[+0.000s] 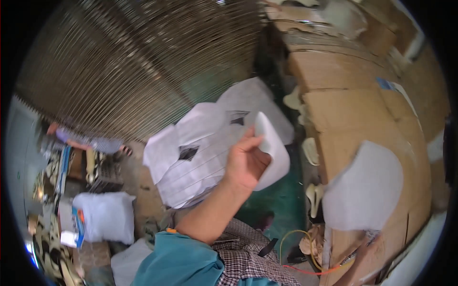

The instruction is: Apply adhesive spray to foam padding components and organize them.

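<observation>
My left hand [245, 162] is raised in the middle, thumb and fingers closed on the edge of a curved white sheet [274, 155]. Below and beyond it lie several overlapping white sheets [200, 128], with dark gaps between some of them. At the lower right my right hand [366, 245] is closed round a small metal tool, apparently a spray gun [372, 234], blurred and partly hidden. Red and yellow hoses [329, 271] run toward it. Right by this hand, another rounded white sheet [365, 188] lies flat on a cardboard-covered bench [334, 109].
A rack of many thin wires [143, 62] rises at the upper left. Off-white curved pieces [312, 198] line the bench's left edge. At left are a stuffed white sack [105, 214], a dark crate [107, 176] and another person [90, 140]. The floor by the bench is green.
</observation>
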Available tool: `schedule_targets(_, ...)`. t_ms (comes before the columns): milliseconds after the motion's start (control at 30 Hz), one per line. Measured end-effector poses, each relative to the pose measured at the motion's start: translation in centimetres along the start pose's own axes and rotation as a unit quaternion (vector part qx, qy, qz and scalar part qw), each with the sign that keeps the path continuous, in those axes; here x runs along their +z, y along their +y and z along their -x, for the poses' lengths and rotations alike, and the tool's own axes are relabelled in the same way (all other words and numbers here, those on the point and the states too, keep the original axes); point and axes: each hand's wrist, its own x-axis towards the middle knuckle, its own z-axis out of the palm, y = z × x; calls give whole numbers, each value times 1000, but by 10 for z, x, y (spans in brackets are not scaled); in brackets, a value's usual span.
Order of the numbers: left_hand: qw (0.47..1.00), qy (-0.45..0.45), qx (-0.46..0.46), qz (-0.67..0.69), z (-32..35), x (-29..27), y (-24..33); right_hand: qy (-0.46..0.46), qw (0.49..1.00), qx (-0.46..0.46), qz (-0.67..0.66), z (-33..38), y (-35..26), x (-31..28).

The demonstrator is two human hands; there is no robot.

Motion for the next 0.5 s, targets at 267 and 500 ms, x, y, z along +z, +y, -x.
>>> schedule_targets(267,992,80,35,96,75,-79,86,-492,246,530,-645,139,-304,236)
schedule_targets(500,973,223,12,-59,106,-333,210,-481,430,473,-600,141,-408,336)
